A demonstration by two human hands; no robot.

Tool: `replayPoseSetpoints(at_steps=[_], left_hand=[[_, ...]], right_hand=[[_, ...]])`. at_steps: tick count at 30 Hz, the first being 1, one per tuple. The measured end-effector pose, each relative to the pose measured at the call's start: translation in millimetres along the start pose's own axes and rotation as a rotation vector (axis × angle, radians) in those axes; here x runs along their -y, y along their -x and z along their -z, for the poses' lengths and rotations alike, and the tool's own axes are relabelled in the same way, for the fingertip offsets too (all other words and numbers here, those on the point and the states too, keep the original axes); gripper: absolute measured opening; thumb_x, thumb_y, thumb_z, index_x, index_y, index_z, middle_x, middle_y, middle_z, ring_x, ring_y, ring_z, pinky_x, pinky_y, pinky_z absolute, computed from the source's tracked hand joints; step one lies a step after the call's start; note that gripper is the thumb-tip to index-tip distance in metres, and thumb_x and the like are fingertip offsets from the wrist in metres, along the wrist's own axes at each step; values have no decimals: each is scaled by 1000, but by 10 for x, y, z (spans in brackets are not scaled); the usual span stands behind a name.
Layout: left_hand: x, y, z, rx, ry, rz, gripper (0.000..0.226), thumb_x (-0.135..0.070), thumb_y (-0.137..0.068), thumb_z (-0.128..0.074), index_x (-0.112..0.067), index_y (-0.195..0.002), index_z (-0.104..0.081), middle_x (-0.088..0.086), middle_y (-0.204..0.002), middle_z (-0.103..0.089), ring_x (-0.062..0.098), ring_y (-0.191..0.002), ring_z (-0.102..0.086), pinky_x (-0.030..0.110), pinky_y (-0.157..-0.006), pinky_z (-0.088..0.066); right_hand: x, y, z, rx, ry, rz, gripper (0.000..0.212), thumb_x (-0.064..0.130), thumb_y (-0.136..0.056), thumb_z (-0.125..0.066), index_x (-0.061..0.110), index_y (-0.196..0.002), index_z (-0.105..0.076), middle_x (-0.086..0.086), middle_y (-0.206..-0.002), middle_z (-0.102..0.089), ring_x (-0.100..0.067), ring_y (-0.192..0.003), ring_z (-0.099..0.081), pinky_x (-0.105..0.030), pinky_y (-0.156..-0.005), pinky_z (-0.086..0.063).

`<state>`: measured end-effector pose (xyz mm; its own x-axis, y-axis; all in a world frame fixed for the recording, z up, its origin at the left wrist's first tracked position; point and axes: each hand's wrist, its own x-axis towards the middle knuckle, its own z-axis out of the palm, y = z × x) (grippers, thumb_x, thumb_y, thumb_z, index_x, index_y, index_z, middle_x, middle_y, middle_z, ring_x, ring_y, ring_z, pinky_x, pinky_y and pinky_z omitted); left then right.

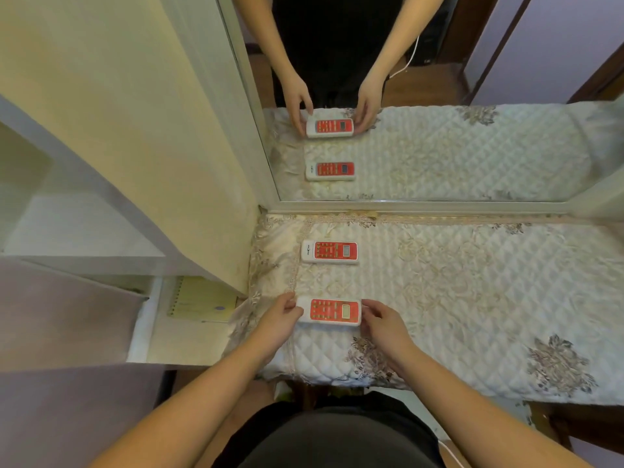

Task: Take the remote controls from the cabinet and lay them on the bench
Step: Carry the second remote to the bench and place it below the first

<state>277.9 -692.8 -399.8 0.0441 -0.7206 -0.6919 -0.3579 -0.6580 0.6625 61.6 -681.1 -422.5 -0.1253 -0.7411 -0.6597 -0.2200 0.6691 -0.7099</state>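
Quilted bench (472, 298) below a mirror (439, 96); both hands' fingers (293, 307) pinch the near remote (332, 311).

Two red-faced white remotes flat, crosswise on quilted bench (472, 298): far remote (330, 252), near remote (330, 311), seemingly identical.

No text can be read. The near remote (332, 311), pinched at its ends between the fingers of the left hand (278, 320) and the right hand (381, 320), shows only red button rows and a pale blank screen. The far remote (329, 252), beyond the fingertips, bears a small dark logo on its white end, too small to make out.
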Motion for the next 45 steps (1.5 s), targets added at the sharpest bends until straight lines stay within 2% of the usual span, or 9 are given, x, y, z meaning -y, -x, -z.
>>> replayPoseSetpoints(at_steps=[6, 8, 16, 22, 28, 32, 37, 43, 45], left_hand=[[61, -50, -13, 24, 37, 16, 68, -26, -78, -52, -15, -143, -39, 1, -132, -59, 15, -118, -55, 40, -109, -38], [56, -42, -24, 25, 26, 13, 59, -20, -85, -51, -14, -143, -40, 3, -133, -58, 16, -120, -53, 41, -110, -37], [28, 31, -88, 25, -37, -41, 47, -7, -93, -48, -13, -140, -42, 0, -136, -54, 10, -121, -50, 25, -103, -36], [103, 57, -114, -32, -60, -102, 35, -11, -94, -51, -26, -125, -52, -9, -122, -60, 6, -112, -55, 11, -81, -38], [155, 45, -112, -20, -32, -91, 35, -12, -93, -53, -30, -123, -51, -6, -125, -61, 12, -120, -55, 29, -102, -40], [163, 68, -103, -21, -76, -84, 43, -8, -95, -49, -14, -138, -45, -2, -126, -57, 14, -121, -52, 23, -97, -36], [146, 61, -73, -79, -101, -41, 50, -19, -96, -50, -11, -143, -39, 7, -139, -51, 20, -125, -50, 29, -102, -36], [135, 68, 41, -91, -173, -65, 39, -19, -98, -45, -15, -137, -48, 7, -132, -57, 19, -118, -53, 24, -93, -37], [153, 79, 105, -55, -271, -67, 39, -22, -98, -43, -18, -137, -47, 7, -134, -56, 18, -115, -54, 26, -93, -39]], right_hand=[[0, -49, -27, 6, -15, -54, 41, 12, -91, -43, 17, -130, -52, -6, -123, -63, -23, -109, -60, -45, -96, -50], [-2, -47, -23, 7, -14, -67, 42, 13, -90, -43, 19, -131, -51, -6, -126, -61, -23, -111, -59, -45, -97, -49], [86, 11, -18, 5, 39, -79, 40, 14, -91, -46, 16, -130, -51, -7, -122, -62, -27, -108, -61, -44, -95, -49], [86, 9, -10, -18, 67, -98, 41, 10, -89, -43, 15, -129, -51, -10, -122, -62, -29, -105, -60, -42, -89, -48], [80, 76, 6, -6, 91, -93, 38, 16, -91, -42, 14, -127, -52, -10, -117, -64, -24, -97, -59, -39, -88, -47], [112, 118, 17, -15, 127, -86, 39, 15, -92, -41, 13, -130, -51, -11, -119, -63, -29, -107, -60, -41, -91, -48], [140, 141, 42, -17, 124, -69, 41, 11, -91, -42, 12, -132, -49, -10, -126, -59, -25, -109, -57, -41, -94, -48], [246, 146, 100, 48, 253, -33, 35, 21, -94, -45, 13, -127, -54, -5, -113, -60, -12, -81, -56, -26, -63, -44], [307, 126, 120, 90, 387, -8, 34, 28, -96, -45, 13, -123, -56, -5, -110, -61, -14, -80, -55, -27, -62, -42]])
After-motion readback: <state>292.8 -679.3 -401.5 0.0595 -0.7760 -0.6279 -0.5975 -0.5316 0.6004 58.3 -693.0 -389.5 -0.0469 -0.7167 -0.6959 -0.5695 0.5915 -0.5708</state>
